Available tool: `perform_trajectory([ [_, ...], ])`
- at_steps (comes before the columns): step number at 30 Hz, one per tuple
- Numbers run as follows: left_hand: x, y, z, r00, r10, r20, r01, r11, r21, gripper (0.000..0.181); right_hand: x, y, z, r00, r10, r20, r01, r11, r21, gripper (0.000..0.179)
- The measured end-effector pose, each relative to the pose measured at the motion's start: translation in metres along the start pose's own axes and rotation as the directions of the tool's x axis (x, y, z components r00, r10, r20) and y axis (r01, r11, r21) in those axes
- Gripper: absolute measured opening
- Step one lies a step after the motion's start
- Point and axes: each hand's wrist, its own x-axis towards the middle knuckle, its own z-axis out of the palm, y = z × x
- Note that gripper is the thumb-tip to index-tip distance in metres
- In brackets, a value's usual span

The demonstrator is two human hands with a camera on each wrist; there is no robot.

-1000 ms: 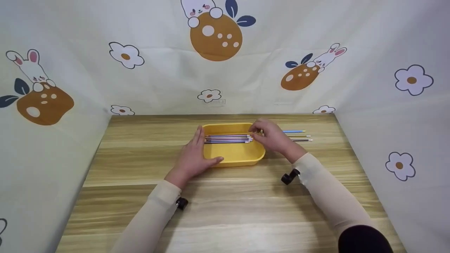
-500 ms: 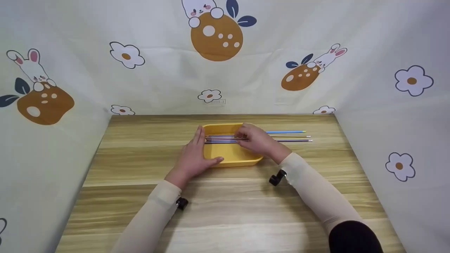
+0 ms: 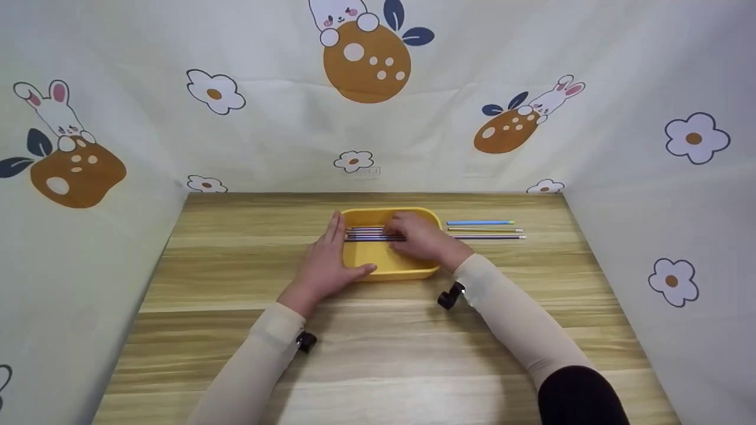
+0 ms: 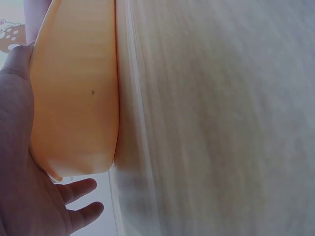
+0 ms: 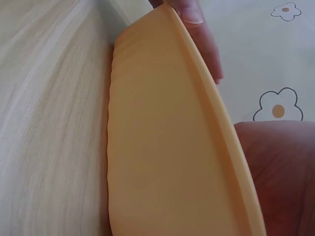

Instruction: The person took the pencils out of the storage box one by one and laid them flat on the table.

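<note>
A yellow plastic box (image 3: pixel 390 264) stands on the table with several striped pencils (image 3: pixel 365 235) lying side by side inside it. My left hand (image 3: pixel 323 262) holds its left end, thumb over the near rim, other fingers standing straight along the end wall. From the left wrist, the box's outer wall (image 4: pixel 78 98) fills the space beside the palm. My right hand (image 3: pixel 416 236) reaches over the right end into the box, fingers bent down on the pencils; whether it pinches any is hidden. The right wrist view shows mostly the near wall (image 5: pixel 157 128).
To the right of the box lie a blue stick-like pencil (image 3: pixel 479 223), a gold pencil (image 3: pixel 484 230) and a dark pencil (image 3: pixel 490 237). Patterned cloth walls (image 3: pixel 277 136) enclose the wooden table (image 3: pixel 378 342) at the back and both sides.
My right hand has slid left and down from the pencils' eraser ends to nearer their middle, uncovering more of the pencils outside the box. The left hand and the box have stayed put.
</note>
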Motion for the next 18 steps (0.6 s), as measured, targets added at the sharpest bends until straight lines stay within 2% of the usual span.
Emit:
perform_trajectory([
  [18,0.0004,-0.0008,0.0012,1.000,0.001,-0.016,-0.002,0.999,-0.040,0.137,0.0074,0.0039,0.0088,0.999,0.004,0.035,-0.005,0.999,0.038,0.026],
])
